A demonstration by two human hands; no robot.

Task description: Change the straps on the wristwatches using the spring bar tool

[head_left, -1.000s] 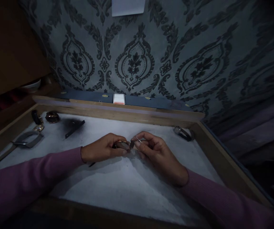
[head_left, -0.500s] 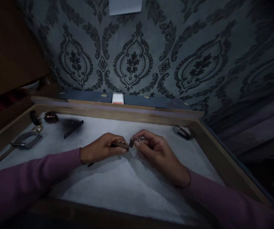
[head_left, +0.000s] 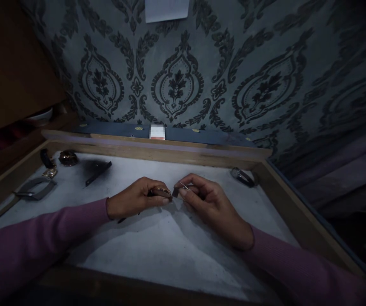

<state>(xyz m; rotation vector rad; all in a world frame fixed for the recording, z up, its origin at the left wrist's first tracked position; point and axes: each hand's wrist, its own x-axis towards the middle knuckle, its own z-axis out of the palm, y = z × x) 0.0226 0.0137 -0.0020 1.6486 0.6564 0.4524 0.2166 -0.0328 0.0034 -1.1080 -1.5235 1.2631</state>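
Note:
My left hand (head_left: 141,194) is closed around a gold-toned watch (head_left: 161,192), its rim showing between thumb and fingers. Just to the right, my right hand (head_left: 204,202) pinches a small dark flat piece (head_left: 175,192), perhaps the end of a strap. A thin metal pin (head_left: 184,185) sticks out above the right thumb. The dark piece points towards the watch; in this dim light I cannot tell whether they touch. Both hands are just above the white bottom of a shallow wooden tray (head_left: 144,154). Part of a dark thin thing (head_left: 121,220) shows below my left wrist.
At the left of the tray lie a dark-strapped gold watch (head_left: 49,172), a brown shiny watch (head_left: 68,158), a grey looped band (head_left: 36,188) and a dark flat strip (head_left: 98,173). Another watch (head_left: 243,177) rests near the right back corner. A patterned wall (head_left: 176,85) rises behind.
Hardly anything differs. Both hands keep their grip and place, with the view shifted very slightly.

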